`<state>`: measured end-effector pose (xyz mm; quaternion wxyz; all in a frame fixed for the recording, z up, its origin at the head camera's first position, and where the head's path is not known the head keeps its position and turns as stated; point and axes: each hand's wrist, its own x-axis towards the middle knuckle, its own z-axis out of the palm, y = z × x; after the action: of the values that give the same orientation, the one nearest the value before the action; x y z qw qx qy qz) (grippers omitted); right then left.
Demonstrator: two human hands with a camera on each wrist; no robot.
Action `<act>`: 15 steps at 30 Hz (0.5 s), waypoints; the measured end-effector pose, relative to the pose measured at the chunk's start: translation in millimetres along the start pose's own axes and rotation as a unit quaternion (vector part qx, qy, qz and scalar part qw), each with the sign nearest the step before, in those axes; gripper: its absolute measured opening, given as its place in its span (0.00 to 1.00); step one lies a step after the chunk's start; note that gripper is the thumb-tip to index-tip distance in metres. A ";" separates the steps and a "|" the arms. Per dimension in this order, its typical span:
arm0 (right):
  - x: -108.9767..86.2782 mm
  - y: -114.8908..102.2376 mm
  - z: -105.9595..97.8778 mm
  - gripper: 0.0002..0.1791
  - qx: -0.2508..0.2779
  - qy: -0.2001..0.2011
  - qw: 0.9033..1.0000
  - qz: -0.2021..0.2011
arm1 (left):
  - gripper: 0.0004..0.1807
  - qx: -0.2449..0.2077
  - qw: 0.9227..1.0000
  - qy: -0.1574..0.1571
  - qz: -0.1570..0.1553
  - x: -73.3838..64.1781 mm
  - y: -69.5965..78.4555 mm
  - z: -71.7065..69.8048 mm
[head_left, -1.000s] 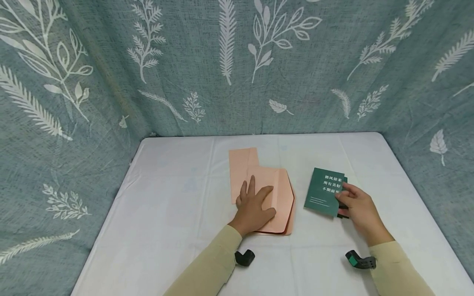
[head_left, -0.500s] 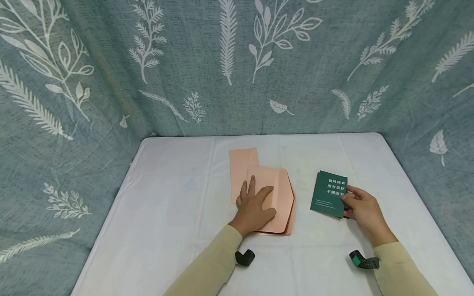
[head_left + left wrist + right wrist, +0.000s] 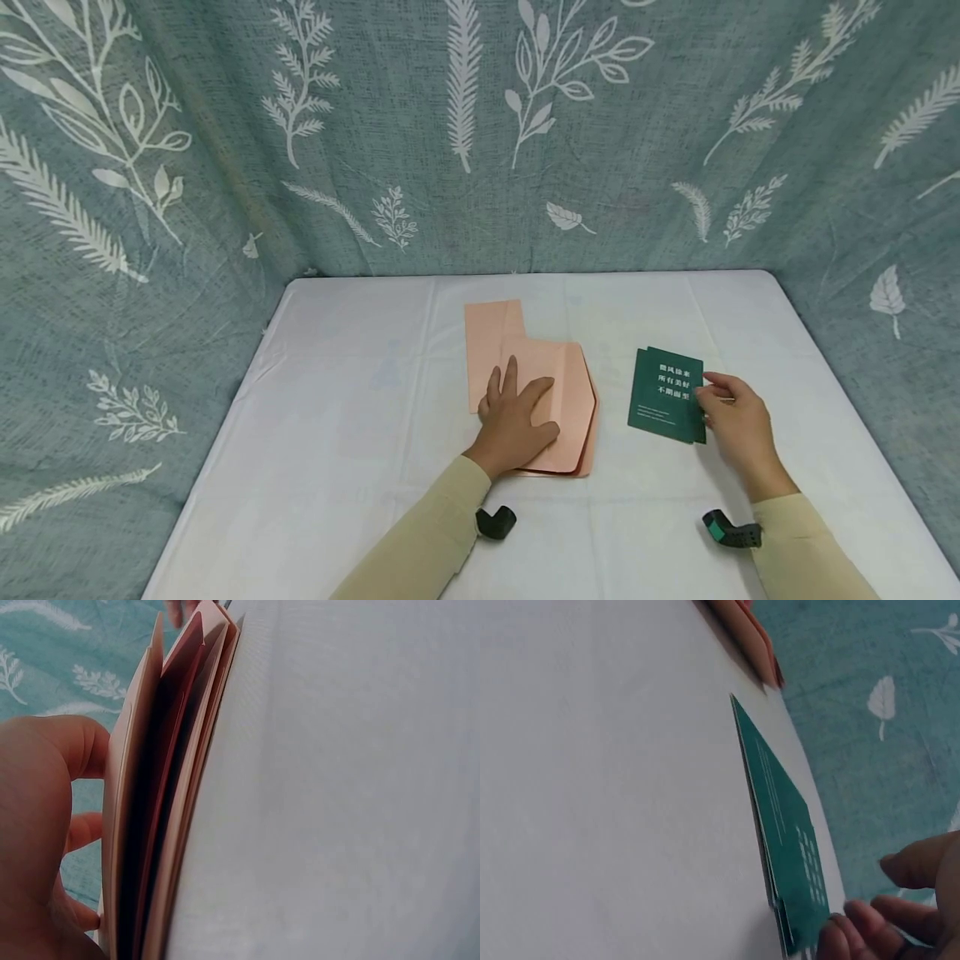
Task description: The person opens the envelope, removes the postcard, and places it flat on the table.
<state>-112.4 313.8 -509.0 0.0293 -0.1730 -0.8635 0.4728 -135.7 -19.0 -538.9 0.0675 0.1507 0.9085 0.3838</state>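
Observation:
My left hand (image 3: pixel 513 423) rests with spread fingers on a stack of peach envelopes (image 3: pixel 576 408) at the middle of the table. From the left wrist view, the edges of the envelopes (image 3: pixel 120 795) stand slightly apart, with dark red showing between them. To the right lie green cards (image 3: pixel 660 400) with white print, overlapping and slightly fanned. My right hand (image 3: pixel 744 429) is at their right edge. In the right wrist view its thumb (image 3: pixel 919 862) is lifted apart from the cards (image 3: pixel 784 817), while the other fingers are close to their edge; whether they touch is unclear.
A white cloth covers the table (image 3: pixel 337 433). Another peach paper piece (image 3: pixel 487 333) sticks out behind the envelopes. A green leaf-patterned curtain (image 3: pixel 420 150) hangs behind and at both sides. Black wrist devices (image 3: pixel 731 531) are on both sleeves.
My right hand shifted the green cards a little to the right and squared them, then its thumb came away from them. My left hand has stayed still on the envelopes.

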 end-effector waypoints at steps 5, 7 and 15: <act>-8.2 -12.6 24.8 0.24 -0.041 -0.004 0.991 -0.130 | 0.38 0.002 1.000 0.003 -0.001 -0.1 1.0 -1.1; -11.5 -18.0 39.4 0.23 -0.049 -0.020 0.980 -0.189 | 0.38 0.003 1.000 0.004 -0.001 -0.1 1.2 -1.2; -26.9 -33.6 94.6 0.36 -0.163 -0.145 0.916 -0.336 | 0.37 0.016 1.000 0.003 0.001 -0.3 1.7 -0.4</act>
<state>-116.5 212.2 -530.3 0.0327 0.1953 -0.9305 0.3080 -135.2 -18.2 -537.4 0.0621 0.1511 0.9148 0.3694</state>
